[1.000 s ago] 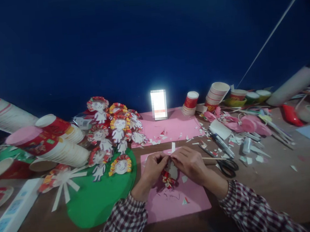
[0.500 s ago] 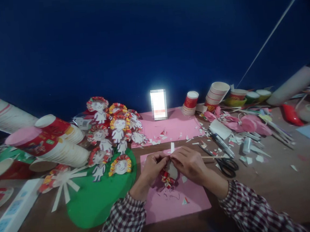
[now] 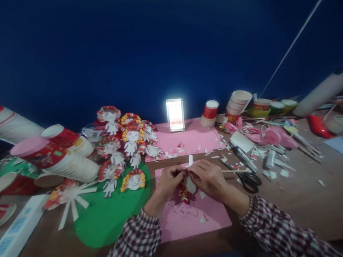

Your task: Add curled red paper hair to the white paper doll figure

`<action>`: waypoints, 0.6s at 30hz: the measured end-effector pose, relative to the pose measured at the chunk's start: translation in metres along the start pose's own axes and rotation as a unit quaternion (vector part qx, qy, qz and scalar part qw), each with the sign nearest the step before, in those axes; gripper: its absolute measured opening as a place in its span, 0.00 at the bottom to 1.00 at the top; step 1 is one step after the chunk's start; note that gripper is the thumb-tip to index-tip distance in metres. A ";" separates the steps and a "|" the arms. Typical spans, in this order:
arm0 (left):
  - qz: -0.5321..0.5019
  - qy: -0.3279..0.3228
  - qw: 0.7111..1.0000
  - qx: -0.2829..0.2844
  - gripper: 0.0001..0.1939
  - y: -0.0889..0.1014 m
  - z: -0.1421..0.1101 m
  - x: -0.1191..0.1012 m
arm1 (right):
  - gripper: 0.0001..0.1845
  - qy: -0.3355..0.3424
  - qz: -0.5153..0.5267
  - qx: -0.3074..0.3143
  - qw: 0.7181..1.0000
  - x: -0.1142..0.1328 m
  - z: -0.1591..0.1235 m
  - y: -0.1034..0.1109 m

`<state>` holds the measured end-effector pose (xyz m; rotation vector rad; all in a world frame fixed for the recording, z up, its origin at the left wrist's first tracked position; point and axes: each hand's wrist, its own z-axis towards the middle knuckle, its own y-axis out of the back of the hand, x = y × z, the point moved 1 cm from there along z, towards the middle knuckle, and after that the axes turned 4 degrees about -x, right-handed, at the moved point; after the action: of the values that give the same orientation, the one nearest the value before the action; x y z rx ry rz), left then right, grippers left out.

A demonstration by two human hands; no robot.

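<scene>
Over a pink sheet (image 3: 197,227), both my hands pinch a cut paper cup piece (image 3: 190,185) with curled red and yellow strips along its lower side. My left hand (image 3: 167,185) has thumb and fingers closed at its upper left edge. From the right, my right hand (image 3: 209,179) meets it there with bent fingers closed on the same piece. A straight white strip (image 3: 190,159) sticks up beyond my fingertips. What the fingertips press on is mostly hidden. Paper scraps (image 3: 204,218) lie on the sheet below.
Left, paper dolls with curled strips (image 3: 133,181) lie on and beyond a green sheet (image 3: 93,231), beside a cup cut into fanned strips (image 3: 71,197). Stacked paper cups (image 3: 70,164) lean farther left. A bright screen (image 3: 175,114) stands behind. Black-handled scissors (image 3: 251,182) and scraps lie right.
My fingers have shifted slightly on the cup piece, and its curled strips have tilted a little. The whole view has moved slightly. Both hands still grip the same piece.
</scene>
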<state>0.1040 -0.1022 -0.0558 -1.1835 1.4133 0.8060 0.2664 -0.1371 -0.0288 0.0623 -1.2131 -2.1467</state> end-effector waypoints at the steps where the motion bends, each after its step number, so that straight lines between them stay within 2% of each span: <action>1: 0.010 -0.009 1.000 -0.005 0.12 0.000 0.000 0.001 | 0.05 -0.002 -0.001 -0.003 1.000 0.000 0.000 0.000; 8: 0.108 -0.075 0.991 -0.025 0.10 0.000 0.001 0.004 | 0.05 -0.013 -0.013 -0.013 1.000 -0.001 -0.002 -0.002; 18: 0.132 -0.115 0.984 -0.037 0.10 0.000 0.000 0.004 | 0.05 0.001 -0.002 -0.018 1.000 -0.001 -0.001 0.000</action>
<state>0.1044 -0.1025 -0.0594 -0.9332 1.3724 1.1517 0.2676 -0.1373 -0.0296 0.0521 -1.1747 -2.1707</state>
